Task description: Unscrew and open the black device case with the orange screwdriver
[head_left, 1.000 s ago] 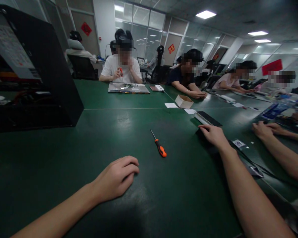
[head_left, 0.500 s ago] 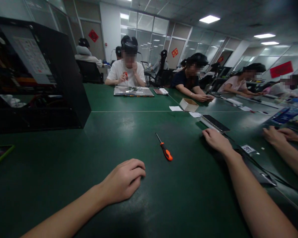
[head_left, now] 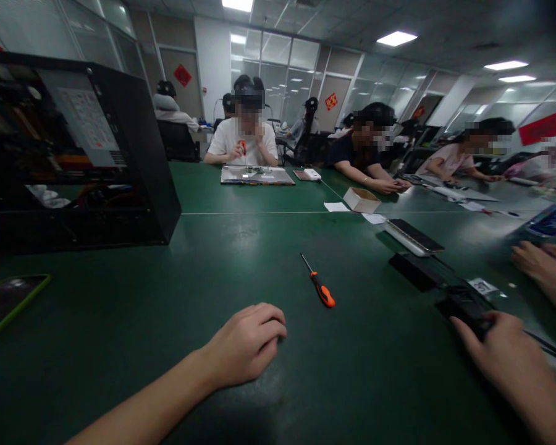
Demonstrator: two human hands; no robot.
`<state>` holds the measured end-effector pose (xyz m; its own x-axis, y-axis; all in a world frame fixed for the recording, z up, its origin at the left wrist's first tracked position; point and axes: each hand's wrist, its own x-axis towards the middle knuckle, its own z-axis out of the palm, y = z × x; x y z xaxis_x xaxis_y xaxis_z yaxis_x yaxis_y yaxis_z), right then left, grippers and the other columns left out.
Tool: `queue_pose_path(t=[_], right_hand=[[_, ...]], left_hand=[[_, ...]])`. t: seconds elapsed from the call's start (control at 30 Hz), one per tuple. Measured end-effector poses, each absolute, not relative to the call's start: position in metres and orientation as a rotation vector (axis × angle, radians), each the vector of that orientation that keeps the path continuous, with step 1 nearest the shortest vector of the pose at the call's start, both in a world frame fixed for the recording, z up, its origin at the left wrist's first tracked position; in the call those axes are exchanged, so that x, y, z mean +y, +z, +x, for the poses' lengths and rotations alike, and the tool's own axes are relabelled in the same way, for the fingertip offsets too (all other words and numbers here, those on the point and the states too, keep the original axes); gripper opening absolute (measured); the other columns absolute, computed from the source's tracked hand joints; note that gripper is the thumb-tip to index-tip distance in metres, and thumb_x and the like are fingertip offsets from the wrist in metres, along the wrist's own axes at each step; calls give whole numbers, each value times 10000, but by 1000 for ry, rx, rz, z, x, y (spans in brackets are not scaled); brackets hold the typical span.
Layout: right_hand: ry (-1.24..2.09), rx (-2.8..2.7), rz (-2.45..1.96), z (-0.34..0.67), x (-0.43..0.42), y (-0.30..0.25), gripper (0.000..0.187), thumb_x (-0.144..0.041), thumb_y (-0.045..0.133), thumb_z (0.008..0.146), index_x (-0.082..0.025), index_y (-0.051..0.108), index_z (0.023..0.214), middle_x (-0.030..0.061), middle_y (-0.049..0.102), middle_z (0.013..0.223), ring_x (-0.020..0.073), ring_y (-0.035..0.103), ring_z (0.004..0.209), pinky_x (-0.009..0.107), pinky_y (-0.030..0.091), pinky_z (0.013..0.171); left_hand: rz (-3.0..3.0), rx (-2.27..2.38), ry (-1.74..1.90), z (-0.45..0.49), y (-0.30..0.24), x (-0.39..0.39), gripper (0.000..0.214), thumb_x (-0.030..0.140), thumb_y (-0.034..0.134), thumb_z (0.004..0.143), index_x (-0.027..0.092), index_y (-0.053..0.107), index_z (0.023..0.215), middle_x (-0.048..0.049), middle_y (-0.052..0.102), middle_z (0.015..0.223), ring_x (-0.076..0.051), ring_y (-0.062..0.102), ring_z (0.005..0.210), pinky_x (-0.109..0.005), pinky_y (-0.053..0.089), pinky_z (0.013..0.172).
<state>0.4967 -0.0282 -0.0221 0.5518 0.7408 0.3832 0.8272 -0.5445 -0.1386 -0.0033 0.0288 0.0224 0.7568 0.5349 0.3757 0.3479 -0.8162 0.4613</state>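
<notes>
My left hand (head_left: 250, 343) rests on the green table with its fingers curled in. Nothing shows in it, though the palm side is hidden. An orange and black screwdriver (head_left: 322, 290) lies ahead and to the right of it, untouched, its shaft pointing away from me. At the right, my right hand (head_left: 509, 352) is around the near end of a black oblong device (head_left: 463, 309) with cables, the thumb along its near side. What the device is, I cannot make out. Beyond it lies a flat black block (head_left: 417, 272).
A black computer case (head_left: 143, 154) with an open side stands at left, near a green-edged tablet-like thing (head_left: 16, 309). Further back are a small cardboard box (head_left: 361, 201) and a dark-topped slab (head_left: 414, 238). A co-worker's hands (head_left: 540, 259) are at far right; other people sit opposite.
My right hand has drawn back towards me and to the right, from near the slab onto the black device, uncovering the black block. My left hand stays in place; the view has shifted slightly.
</notes>
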Motion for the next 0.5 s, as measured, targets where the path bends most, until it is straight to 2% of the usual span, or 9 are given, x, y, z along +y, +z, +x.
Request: queue_pose_path(t=[0.07,0.23,0.3,0.37,0.5], right_hand=[[-370,-1278,-2513,490,-32,-26,647,-701,332,803,-213,583,1145,237,646,796,481,661,710,584,578,664],[-270,-1309,-2437,460,-28,-2,668,-698,315,801,-173,532,1153,313,631,986,522,665,891,605,564,770],[-278,-1324,-2319,439,-23,12,634,-697,349,814,-183,504,1153,310,618,1053,520,662,963,612,556,799],[-260,-1463,-2115,410,-17,26,538,-657,414,843,-210,480,1134,271,620,1091,483,665,1006,595,555,836],[-10,-2010,-1523,326,4,46,278,-460,501,962,-252,460,1142,165,640,1157,334,678,997,502,568,867]], left_hand=[[2593,668,716,-4,21,29,228,90,479,929,174,677,1005,-102,676,1101,-226,651,1022,-370,549,914],[2567,676,751,-4,21,29,219,93,490,928,172,679,1006,-101,678,1093,-224,656,1014,-371,553,915],[2520,709,805,-4,22,28,233,86,486,931,177,675,1033,-98,686,1103,-219,658,1014,-372,554,916],[2451,754,893,-3,24,28,247,97,481,946,185,658,1094,-99,691,1125,-221,656,1041,-385,549,935],[2301,922,1056,-4,25,30,284,164,522,956,202,580,1231,-115,662,1215,-245,638,1146,-424,525,1010]])
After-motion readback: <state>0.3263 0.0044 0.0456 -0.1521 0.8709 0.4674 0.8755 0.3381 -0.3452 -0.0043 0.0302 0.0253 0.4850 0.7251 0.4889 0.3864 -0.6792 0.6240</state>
